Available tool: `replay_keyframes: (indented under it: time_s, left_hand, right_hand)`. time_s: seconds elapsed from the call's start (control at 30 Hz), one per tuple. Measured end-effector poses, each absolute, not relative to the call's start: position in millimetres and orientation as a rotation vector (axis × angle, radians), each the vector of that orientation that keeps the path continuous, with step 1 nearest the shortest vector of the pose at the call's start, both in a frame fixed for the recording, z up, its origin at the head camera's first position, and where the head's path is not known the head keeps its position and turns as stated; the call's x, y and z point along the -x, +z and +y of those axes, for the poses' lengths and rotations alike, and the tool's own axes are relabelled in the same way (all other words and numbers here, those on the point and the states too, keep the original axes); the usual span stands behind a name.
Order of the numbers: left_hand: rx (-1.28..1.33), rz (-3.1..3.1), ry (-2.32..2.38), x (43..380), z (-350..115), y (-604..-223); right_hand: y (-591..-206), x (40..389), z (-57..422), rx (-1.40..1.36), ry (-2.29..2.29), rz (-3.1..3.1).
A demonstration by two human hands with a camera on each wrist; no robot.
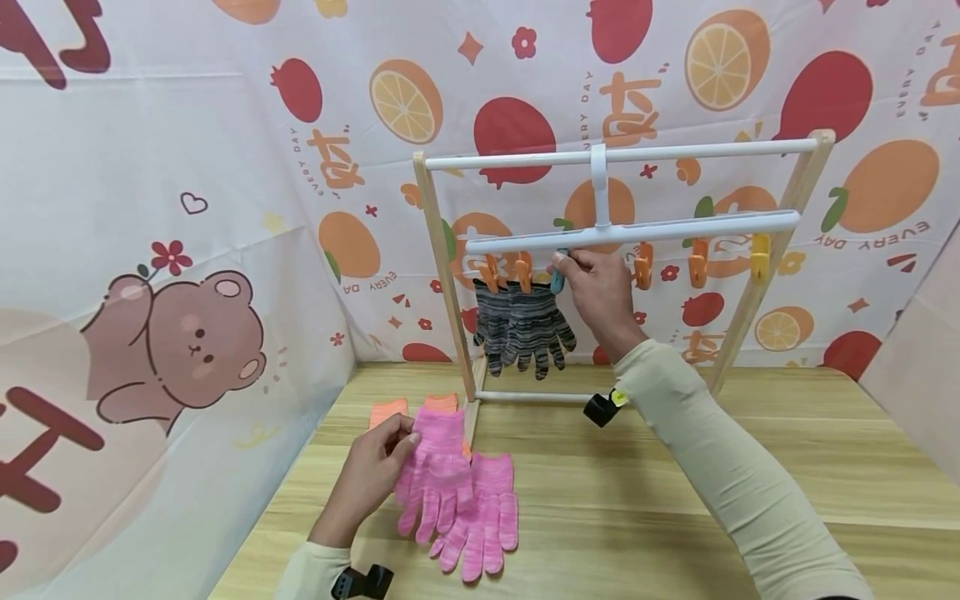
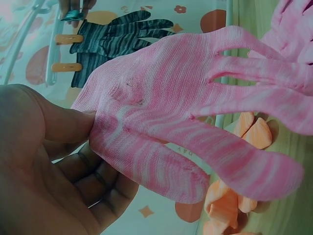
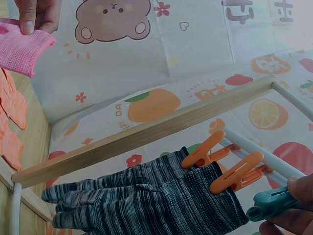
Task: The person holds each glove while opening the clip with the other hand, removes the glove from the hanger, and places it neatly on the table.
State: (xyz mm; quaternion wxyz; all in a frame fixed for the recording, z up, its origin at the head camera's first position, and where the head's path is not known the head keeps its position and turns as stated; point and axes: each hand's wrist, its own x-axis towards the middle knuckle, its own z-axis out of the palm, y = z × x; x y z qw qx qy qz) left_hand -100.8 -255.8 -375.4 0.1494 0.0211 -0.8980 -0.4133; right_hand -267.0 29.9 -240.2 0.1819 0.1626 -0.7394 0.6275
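Observation:
My left hand point(image 1: 367, 475) pinches the cuff side of a pink striped glove point(image 1: 438, 454) between thumb and fingers, its glove fingers hanging down. A second pink glove point(image 1: 495, 508) lies on the table just below it. Up at the hanger, my right hand point(image 1: 603, 296) grips a teal clothespin point(image 3: 271, 201) between thumb and fingers. Left of that hand, a pair of black-and-grey striped gloves point(image 1: 536, 325) hangs fingers down, held at the cuffs by two orange clothespins point(image 3: 237, 171). The teal clothespin is right beside the near cuff in the right wrist view.
The white hanger point(image 1: 675, 230) hooks over the top bar of a wood-framed rack point(image 1: 435, 250) and tilts slightly. More orange clothespins point(image 1: 698, 263) and a yellow one point(image 1: 761, 258) hang at its right. Orange gloves point(image 1: 388, 410) lie behind the pink ones. A fruit-print cloth backs the table.

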Motion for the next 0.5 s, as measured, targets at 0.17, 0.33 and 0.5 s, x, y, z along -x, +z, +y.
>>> replay_keyframes:
  time_s: [0.17,0.33,0.5]
  left_hand:
    - [-0.077,-2.585,-1.186,98.0,-257.4,-371.5]
    - [-0.075,-2.580,-1.198,94.5,-258.1,-369.7]
    - [-0.083,-2.575,-1.222,90.5,-259.9,-371.6]
  right_hand:
    - [-240.1,266.8,29.5,-0.458,1.765,-2.083]
    - [-240.6,266.7,29.9,-0.447,1.767,-2.086]
    - [-240.1,266.9,30.4,-0.460,1.782,-2.077]
